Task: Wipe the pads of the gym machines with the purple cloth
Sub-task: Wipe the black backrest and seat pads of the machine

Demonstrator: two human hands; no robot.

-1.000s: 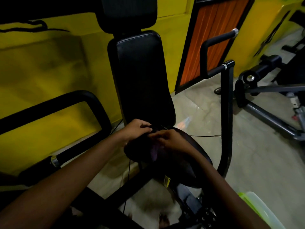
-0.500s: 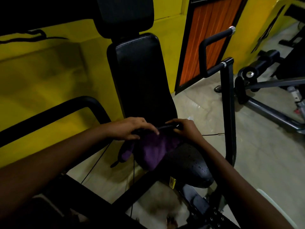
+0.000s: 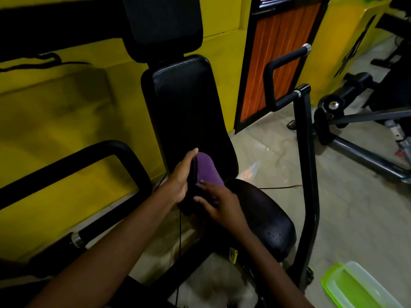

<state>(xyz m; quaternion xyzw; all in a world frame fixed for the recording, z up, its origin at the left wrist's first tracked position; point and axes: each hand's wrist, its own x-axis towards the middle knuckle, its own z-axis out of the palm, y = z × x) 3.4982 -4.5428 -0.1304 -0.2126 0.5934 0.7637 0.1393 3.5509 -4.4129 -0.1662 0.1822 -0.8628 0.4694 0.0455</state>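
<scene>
A black gym machine stands in front of me with a tall back pad [image 3: 186, 112], a headrest pad [image 3: 162, 25] above it and a rounded seat pad [image 3: 264, 216] below. The purple cloth [image 3: 206, 172] is folded and held upright at the bottom of the back pad, just behind the seat. My left hand [image 3: 181, 176] grips the cloth's left edge with the fingers pointing up. My right hand [image 3: 219, 203] holds the cloth's lower part over the seat's rear edge.
Black arm bars flank the seat, a looped one on the left [image 3: 93, 158] and a handled upright on the right [image 3: 304, 152]. A green-lidded clear box [image 3: 355, 287] lies on the floor at the lower right. Another machine [image 3: 355, 121] stands at the right. A yellow wall is behind.
The cloth, spread flat over the seat's back edge before, is now folded and raised against the base of the back pad. Both hands have shifted with it.
</scene>
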